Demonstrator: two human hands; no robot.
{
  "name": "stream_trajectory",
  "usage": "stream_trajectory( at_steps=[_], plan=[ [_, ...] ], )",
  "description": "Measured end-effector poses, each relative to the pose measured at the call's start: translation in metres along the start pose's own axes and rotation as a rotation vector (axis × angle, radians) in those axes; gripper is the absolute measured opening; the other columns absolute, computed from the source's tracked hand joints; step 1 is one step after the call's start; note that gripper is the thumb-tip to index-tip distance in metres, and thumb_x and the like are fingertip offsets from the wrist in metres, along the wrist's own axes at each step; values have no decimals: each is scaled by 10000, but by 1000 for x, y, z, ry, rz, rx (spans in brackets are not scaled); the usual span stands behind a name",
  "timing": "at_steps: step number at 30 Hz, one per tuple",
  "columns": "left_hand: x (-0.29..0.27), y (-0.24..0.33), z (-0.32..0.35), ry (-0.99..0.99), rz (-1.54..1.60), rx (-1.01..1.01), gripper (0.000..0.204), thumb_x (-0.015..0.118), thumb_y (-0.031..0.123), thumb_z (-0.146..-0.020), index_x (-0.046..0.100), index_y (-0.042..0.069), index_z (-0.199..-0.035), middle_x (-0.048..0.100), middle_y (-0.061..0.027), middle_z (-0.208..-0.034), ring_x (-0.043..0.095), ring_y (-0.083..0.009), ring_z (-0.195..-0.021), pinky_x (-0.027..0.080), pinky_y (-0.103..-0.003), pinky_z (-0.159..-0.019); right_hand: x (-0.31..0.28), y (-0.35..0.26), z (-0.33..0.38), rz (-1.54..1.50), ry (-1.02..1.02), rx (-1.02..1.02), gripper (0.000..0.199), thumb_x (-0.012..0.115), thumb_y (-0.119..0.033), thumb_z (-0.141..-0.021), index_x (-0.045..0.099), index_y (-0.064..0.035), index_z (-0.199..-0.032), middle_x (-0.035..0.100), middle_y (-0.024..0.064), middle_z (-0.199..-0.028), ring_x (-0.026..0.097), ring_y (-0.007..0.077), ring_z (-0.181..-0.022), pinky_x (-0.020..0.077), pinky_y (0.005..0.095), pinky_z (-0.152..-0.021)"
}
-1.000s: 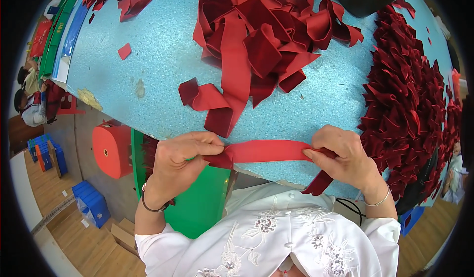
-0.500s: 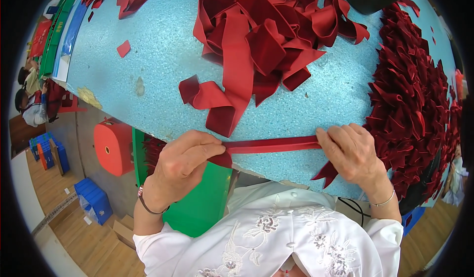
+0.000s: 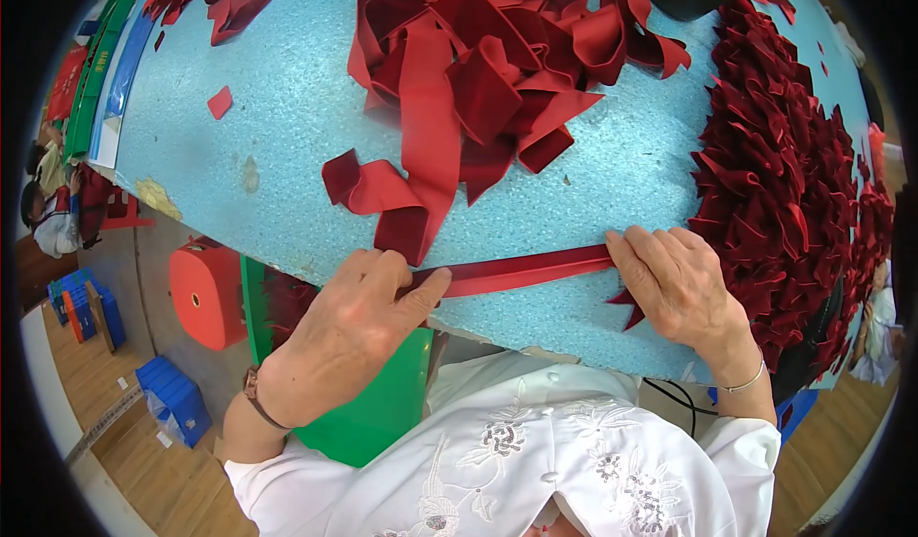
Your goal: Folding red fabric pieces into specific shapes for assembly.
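A dark red velvet strip [image 3: 521, 269] lies folded lengthwise along the near edge of the light blue table [image 3: 287, 135]. My left hand [image 3: 359, 322] presses its left end with the fingertips. My right hand [image 3: 674, 284] pins its right end flat, fingers together. The strip runs on from under my left hand up into a loose tangle of red ribbon [image 3: 488, 68] in the middle of the table.
A big heap of folded red ribbon pieces [image 3: 789, 183] fills the table's right side. A small red scrap [image 3: 220, 102] lies at the left. A green bin [image 3: 382, 413] and an orange spool [image 3: 206, 293] sit below the table edge. Blue crates [image 3: 172, 398] stand on the wooden floor.
The flat strip has been folded lengthwise into a narrower band. Both hands have slid apart along it and now press it down on the table.
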State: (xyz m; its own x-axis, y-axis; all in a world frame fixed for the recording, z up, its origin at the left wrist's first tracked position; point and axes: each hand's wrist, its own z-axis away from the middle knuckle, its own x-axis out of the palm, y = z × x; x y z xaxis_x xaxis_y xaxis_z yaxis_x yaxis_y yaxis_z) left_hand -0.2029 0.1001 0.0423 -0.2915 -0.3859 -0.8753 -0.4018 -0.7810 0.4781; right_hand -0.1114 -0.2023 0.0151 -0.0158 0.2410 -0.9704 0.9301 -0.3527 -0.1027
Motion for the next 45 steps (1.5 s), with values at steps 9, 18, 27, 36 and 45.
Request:
stream_trajectory(
  at_steps=[9, 18, 27, 36, 45],
  plan=[
    [-8, 6, -6, -91, 14, -95, 486, 599, -113, -676, 638, 24, -1141, 488, -109, -823, 517, -262, -779, 461, -340, -699, -8, 9, 10, 32, -50, 18, 362, 634, 1, -686, 595, 99, -1032, 552, 138, -953, 551, 189, -684, 463, 307, -598],
    [-8, 6, -5, -94, 38, -102, 514, 566, -144, -671, 631, 21, -1153, 481, -116, -827, 521, -270, -799, 460, -347, -712, -28, 6, 12, 152, -114, 90, 379, 627, 3, -702, 559, 86, -1066, 532, 155, -999, 561, 231, -759, 483, 343, -676],
    [-7, 5, -4, -85, 23, -94, 499, 572, -123, -673, 629, 14, -1150, 471, -112, -827, 518, -268, -805, 461, -352, -716, -22, 15, 19, 283, -185, 276, 301, 596, 17, -714, 561, 63, -1010, 528, 157, -1027, 577, 267, -822, 487, 356, -723],
    [-3, 5, -2, -77, -122, -5, 443, 596, -40, -681, 610, -31, -1124, 456, -104, -820, 500, -248, -787, 444, -334, -716, -39, 17, 6, 305, -182, 379, 276, 592, 39, -706, 580, 48, -982, 532, 144, -1068, 572, 309, -887, 469, 390, -782],
    [0, 3, 4, -39, -213, 62, 448, 603, 37, -651, 601, -75, -1085, 426, -94, -779, 474, -222, -753, 412, -315, -699, -46, -6, -24, -171, 116, 160, 307, 620, 77, -629, 610, 41, -934, 575, 144, -964, 558, 312, -836, 458, 424, -752]
  ],
)
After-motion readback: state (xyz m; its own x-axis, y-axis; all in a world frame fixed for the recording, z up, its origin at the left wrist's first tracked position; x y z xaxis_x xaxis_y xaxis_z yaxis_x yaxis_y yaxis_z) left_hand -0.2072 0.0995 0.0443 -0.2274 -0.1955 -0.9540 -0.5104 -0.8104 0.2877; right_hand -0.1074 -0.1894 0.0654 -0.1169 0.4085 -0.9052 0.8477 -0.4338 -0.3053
